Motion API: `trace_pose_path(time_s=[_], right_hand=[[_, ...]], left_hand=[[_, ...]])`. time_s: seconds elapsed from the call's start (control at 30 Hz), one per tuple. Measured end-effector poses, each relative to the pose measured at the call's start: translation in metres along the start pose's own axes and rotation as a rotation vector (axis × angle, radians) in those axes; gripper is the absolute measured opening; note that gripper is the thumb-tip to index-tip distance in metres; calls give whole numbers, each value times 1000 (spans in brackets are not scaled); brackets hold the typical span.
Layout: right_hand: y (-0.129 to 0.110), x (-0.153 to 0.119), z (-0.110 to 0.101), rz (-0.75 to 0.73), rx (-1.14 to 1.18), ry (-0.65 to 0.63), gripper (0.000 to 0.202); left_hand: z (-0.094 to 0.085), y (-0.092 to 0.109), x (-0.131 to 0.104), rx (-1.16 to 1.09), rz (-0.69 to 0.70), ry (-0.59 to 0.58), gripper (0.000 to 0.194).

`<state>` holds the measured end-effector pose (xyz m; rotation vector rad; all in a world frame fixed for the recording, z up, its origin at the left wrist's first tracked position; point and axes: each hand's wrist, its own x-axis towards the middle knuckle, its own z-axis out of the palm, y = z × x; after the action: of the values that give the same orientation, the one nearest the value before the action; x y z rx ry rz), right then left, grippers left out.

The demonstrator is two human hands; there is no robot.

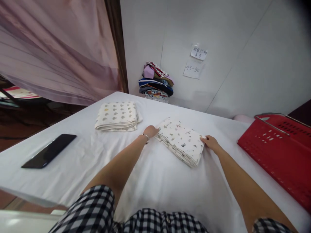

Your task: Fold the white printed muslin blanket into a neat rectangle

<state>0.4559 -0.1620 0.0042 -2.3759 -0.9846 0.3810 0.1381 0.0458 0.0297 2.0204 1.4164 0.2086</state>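
2 hands flank the folded printed cloth at mid-table: left hand open, fingers flat on its far-left corner, right hand open, fingertips touching its right edge; second folded cloth lies well left.

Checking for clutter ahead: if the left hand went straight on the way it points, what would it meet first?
The left hand already touches the folded cloth; past that, probably the clothes pile at the wall, though depth is unclear.
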Motion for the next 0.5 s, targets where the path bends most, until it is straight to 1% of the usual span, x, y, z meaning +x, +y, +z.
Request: trace_pose_path(time_s=[0.07, 0.13, 0.2, 0.27, 0.37, 0.43, 0.5], right_hand=[[-6, 7, 5, -33, -17, 66, 37], [-13, 19, 10, -54, 0, 87, 38], [-22, 33, 15, -82, 18, 107, 41], [-31, 46, 22, -104, 27, 114, 41], [-41, 55, 32, -103, 12, 102, 39], [-43, 54, 35, -92, 2, 97, 40], [-41, 48, 34, -90, 6, 109, 45]], left_hand=[[1, -8, -11, 2, -9, 18, 25], [2, -19, -25, 2, -20, 48, 28], [5, -29, -39, -15, -47, 85, 34], [8, -36, -50, -51, -72, 129, 39], [13, -38, -60, -71, -78, 188, 39], [15, -37, -62, -52, -65, 194, 37], [15, -36, -63, -43, -49, 183, 39]])
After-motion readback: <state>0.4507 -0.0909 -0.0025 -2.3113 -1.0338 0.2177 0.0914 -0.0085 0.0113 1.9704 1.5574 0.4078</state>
